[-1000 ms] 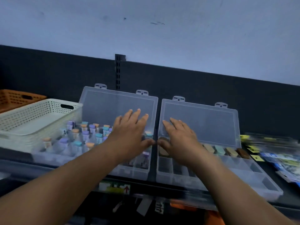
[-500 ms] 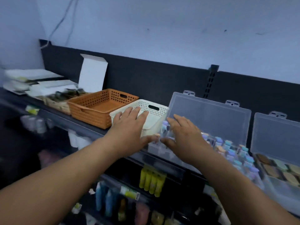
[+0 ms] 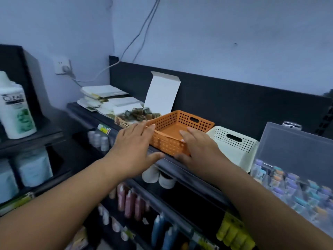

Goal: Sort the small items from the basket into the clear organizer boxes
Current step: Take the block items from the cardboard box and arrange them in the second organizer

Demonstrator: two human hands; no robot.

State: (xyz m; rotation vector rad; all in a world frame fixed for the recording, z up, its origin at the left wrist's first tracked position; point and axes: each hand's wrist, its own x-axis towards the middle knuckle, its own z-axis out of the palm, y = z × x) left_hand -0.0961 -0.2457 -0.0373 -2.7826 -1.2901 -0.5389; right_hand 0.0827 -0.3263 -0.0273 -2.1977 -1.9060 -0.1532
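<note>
Both my hands are out over the front edge of the shelf (image 3: pixel 187 175), at the orange basket (image 3: pixel 182 123). My left hand (image 3: pixel 134 150) is spread flat, palm down, at the basket's near left corner. Its fingertips lie over the left rim and its thumb points right along the shelf edge, below the front wall. My right hand (image 3: pixel 200 150) is also loose and flat. Its fingers lie across the basket's front rim near the right corner, with the thumb low against the front wall. Neither hand is holding anything, and I cannot tell how firmly either one presses on the basket.

The orange basket stands at the shelf's front edge. An open cardboard box (image 3: pixel 162 94) of small dark items is just beside it on the left, and the white basket (image 3: pixel 234 143) touches it on the right. Further right, the clear organizer box (image 3: pixel 295 147) has its lid raised, and rows of small pastel-capped items (image 3: pixel 292 184) stand in its compartments.
</note>
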